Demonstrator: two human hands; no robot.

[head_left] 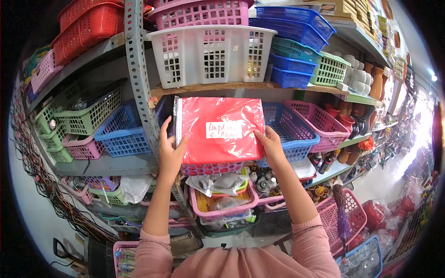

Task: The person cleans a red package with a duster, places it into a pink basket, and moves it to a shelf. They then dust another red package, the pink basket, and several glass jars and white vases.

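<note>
A flat red packet (222,150) in clear plastic, with a white handwritten label (224,129), is held up in front of the shelves. My left hand (172,146) grips its left edge, thumb on the front. At the right edge, my right hand (270,142) pinches the packet, thumb also on the front. Just beneath the packet shows a pink basket (213,168). Behind it on the right is a blue basket (296,141).
A large white basket (213,55) sits on the wooden shelf (241,86) above. A metal post (136,60) rises on the left. Lower down are a pink basket of wrapped items (225,213) and a tilted pink basket (354,213). Cables (51,185) hang along the left wall.
</note>
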